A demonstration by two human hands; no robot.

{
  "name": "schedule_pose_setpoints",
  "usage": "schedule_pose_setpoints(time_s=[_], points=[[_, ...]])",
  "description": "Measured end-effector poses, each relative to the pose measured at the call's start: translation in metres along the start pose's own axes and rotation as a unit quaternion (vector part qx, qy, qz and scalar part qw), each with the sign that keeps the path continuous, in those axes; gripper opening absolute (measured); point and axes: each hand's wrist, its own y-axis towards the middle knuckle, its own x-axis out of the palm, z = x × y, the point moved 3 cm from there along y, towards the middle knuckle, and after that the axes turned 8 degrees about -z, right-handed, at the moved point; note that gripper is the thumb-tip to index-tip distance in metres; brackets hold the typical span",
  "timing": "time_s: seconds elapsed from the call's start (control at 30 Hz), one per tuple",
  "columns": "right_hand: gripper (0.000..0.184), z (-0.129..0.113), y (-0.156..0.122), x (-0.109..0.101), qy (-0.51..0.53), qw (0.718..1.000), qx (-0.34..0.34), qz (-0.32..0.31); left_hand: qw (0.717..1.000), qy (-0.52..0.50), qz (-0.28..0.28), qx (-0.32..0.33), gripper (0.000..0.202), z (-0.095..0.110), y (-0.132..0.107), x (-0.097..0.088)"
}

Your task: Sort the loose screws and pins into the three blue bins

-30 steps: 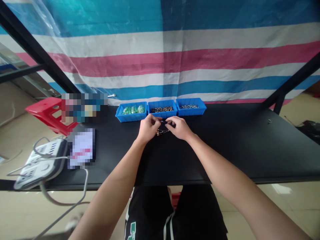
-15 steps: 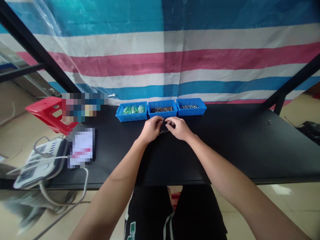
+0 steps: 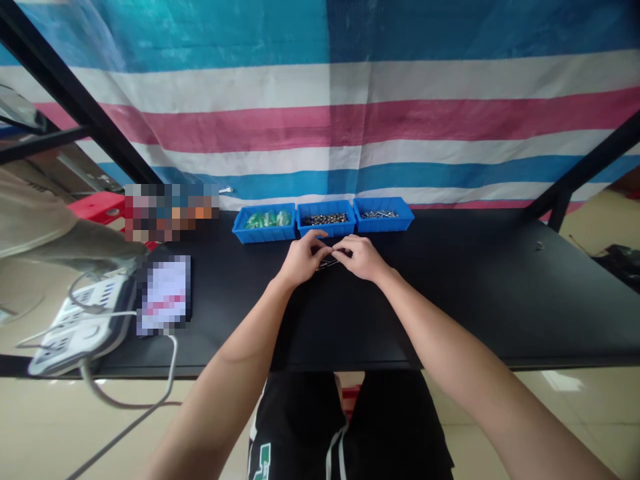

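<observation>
While both hands pinch it, small metal part [image 3: 327, 264], axis unclear

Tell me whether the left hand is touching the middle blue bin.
Apart. In the head view the left hand sits nearer the camera than the middle blue bin, and a strip of black table shows between the raised fingertip and the bin's front wall.

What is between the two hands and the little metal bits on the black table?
Nothing visible. The left hand and right hand meet right over the small metal pieces, their fingers touching just above them. The three blue bins sit behind the hands, not between.
</observation>
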Motion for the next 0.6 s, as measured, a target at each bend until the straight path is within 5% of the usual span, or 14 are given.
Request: schedule_pose_setpoints(time_s=[0.2, 0.37, 0.5, 0.6], points=[[0.013, -0.002, 0.0, -0.001, 0.029, 0.999, 0.018, 0.018, 0.998, -0.062, 0.025, 0.002, 0.028, -0.004, 0.002, 0.001], [0.014, 0.005, -0.001, -0.006, 0.12, 0.983, 0.132, 0.048, 0.993, -0.073, 0.091, -0.007, 0.027, -0.01, 0.003, -0.005], [0.015, 0.026, -0.002, -0.013, 0.195, 0.946, 0.22, 0.134, 0.986, -0.036, 0.158, -0.04, 0.025, -0.014, 0.003, -0.013], [0.016, 0.044, -0.003, -0.019, 0.289, 0.887, 0.287, 0.215, 0.984, -0.024, 0.168, -0.054, 0.023, -0.014, 0.002, -0.015]])
